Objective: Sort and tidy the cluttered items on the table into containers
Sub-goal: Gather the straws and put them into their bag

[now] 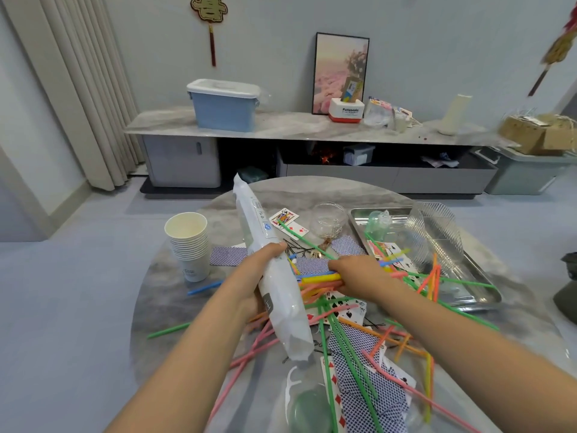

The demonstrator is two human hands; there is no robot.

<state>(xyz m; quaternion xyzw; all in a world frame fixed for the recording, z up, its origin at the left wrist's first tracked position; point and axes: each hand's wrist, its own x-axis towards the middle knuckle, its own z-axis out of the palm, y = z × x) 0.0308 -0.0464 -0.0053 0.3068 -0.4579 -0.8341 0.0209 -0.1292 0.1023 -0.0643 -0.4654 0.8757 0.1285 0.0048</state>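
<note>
On the round grey marble table (359,189), near its middle, the left hand (260,270) is gripping a long clear plastic sleeve bag (271,276), thin, limp and probably slippery, so it is best held around its middle or by its open mouth. Beside it, the right hand (356,275) is curling its fingers around a bundle of coloured plastic drinking straws (318,281); these look light and springy and are best pinched mid-length.
</note>
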